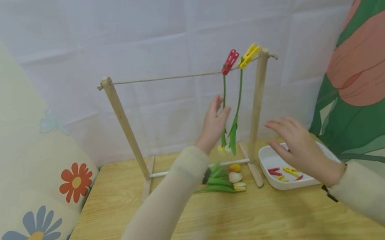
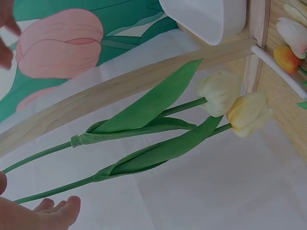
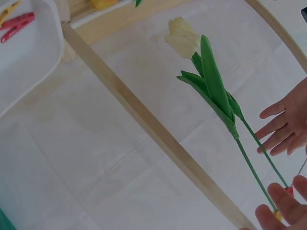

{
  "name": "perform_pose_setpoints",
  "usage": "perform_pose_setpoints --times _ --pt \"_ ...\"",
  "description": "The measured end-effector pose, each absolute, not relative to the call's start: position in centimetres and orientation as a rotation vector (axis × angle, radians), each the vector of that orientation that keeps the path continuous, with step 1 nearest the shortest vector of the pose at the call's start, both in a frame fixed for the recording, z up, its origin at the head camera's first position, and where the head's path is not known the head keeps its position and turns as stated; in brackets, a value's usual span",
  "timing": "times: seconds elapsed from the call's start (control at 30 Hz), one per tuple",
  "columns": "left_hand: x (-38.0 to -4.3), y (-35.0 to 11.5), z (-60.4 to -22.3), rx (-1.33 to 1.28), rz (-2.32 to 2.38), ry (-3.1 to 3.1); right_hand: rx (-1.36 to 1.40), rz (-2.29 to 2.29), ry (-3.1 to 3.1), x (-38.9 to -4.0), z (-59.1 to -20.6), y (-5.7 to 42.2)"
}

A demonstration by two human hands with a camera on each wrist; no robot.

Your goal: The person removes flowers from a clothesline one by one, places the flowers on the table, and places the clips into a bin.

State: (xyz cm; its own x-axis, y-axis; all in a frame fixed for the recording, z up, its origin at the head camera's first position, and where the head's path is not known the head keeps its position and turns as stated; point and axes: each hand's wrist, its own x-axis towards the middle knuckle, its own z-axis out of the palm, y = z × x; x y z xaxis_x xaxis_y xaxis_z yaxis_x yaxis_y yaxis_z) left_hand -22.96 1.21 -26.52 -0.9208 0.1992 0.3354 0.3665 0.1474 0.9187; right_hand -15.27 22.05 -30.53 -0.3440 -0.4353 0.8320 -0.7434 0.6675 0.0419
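Note:
Two artificial tulips hang head down from a string: a white tulip [image 2: 219, 92] and a pale yellow tulip [image 2: 250, 114]. A red clothespin [image 1: 230, 62] and a yellow clothespin [image 1: 250, 56] clip their stems to it. My left hand [image 1: 213, 125] is beside the stem under the red clothespin, fingers loosely extended; whether it touches the stem I cannot tell. My right hand [image 1: 297, 150] hovers with relaxed fingers, holding nothing, over a white tray [image 1: 267, 157]. Red clothespins [image 1: 274, 171] and yellow clothespins [image 1: 290, 171] lie in the tray.
A wooden frame with a left post [image 1: 124, 127] and right post [image 1: 259, 105] holds the string [image 1: 167, 78] taut. Several tulips [image 1: 235, 177] lie on the wooden table [image 1: 224, 222] near the white crossbar [image 1: 159, 174]. White cloth [image 1: 141, 31] hangs behind.

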Motion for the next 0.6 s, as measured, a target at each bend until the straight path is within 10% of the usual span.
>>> perform_pose_setpoints --times 0.6 --pt "-23.5 1.4 -25.8 -0.484 -1.870 -2.235 1.087 0.162 -1.842 -19.5 -19.6 19.5"
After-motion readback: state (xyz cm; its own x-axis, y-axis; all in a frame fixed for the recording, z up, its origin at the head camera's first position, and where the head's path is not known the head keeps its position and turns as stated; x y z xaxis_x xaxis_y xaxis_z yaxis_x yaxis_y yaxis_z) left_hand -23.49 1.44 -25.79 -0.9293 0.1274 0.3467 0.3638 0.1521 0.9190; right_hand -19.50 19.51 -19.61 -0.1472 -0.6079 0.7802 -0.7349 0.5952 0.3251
